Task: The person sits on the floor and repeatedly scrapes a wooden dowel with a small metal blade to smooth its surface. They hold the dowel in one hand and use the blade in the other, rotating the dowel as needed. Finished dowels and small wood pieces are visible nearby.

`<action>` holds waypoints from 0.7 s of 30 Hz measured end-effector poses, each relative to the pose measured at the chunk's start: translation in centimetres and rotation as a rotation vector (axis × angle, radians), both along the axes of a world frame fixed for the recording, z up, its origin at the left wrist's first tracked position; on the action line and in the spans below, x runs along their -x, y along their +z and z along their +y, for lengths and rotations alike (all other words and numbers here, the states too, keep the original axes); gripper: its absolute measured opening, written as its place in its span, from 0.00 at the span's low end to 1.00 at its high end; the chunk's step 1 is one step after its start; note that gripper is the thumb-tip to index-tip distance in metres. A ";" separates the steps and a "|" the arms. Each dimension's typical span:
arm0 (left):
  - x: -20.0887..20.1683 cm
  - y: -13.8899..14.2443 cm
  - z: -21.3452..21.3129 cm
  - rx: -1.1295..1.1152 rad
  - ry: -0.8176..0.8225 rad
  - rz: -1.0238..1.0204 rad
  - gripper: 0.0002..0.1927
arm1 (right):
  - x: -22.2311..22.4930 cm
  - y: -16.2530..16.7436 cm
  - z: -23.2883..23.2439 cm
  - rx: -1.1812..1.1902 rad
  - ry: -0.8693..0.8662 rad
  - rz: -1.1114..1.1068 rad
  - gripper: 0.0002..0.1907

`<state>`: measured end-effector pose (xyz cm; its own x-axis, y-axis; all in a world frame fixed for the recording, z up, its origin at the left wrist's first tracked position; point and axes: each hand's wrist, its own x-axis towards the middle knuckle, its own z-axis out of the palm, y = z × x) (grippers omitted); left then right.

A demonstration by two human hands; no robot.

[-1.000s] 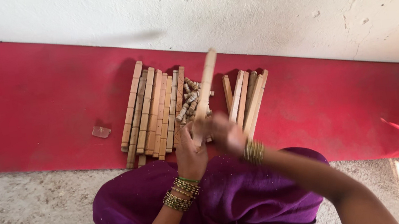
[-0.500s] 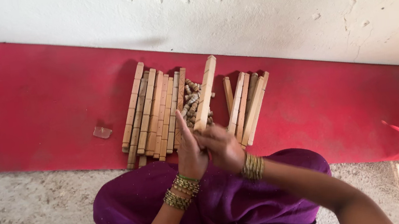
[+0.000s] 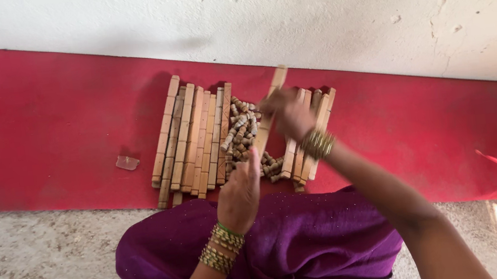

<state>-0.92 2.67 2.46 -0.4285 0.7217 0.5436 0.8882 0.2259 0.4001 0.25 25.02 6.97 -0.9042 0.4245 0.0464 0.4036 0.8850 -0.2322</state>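
Wooden and pale brown, a long flat slat with notched edges (image 3: 266, 119) lies at an angle over the middle of a red mat (image 3: 42, 132) on the floor. The right hand (image 3: 288, 113) grips it around its far half, fingers wrapped over the top, though motion blur hides the exact grip. The left hand (image 3: 239, 193) is near the slat's near end, fingers together and held upright; whether it touches the wood cannot be told.

Judging by its look, the slat is stiff, light and dry, unlikely to bend or slip, with the notches giving purchase. It seems easiest to hold around the middle or by both ends, since it is long enough to tip if pinched at one end only.

Beneath and around the slat lies a heap of small turned wooden pegs (image 3: 241, 128), loose and likely to roll. To the left sits a row of similar wooden slats laid side by side (image 3: 189, 143); to the right, a smaller bundle of slats (image 3: 316, 132). A small clear plastic scrap (image 3: 127, 162) rests further left on the mat. Gold and green bangles (image 3: 223, 248) circle the left wrist, and purple cloth (image 3: 310, 244) covers the person's lap nearest the camera. A rough white wall (image 3: 309, 14) stands beyond.
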 end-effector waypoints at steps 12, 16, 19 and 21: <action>-0.2 1.2 -0.9 0.011 0.021 0.078 0.41 | 0.0 -0.7 1.8 -0.346 -0.067 0.179 0.13; -0.7 1.5 -0.9 -0.020 -0.004 0.106 0.38 | 2.6 0.2 7.8 -0.359 -0.058 0.410 0.04; -0.7 1.8 -0.5 0.020 0.033 -0.195 0.34 | 1.6 -0.8 5.0 -0.145 0.024 0.438 0.05; -0.5 2.1 -0.2 -0.046 0.049 -0.397 0.34 | 0.4 -1.9 0.4 -0.041 0.264 0.475 0.10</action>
<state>-0.41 2.43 4.54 -0.6454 0.6739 0.3597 0.6507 0.2384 0.7209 -0.14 25.43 5.08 -0.8554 0.1748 0.4876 0.0254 0.9544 -0.2976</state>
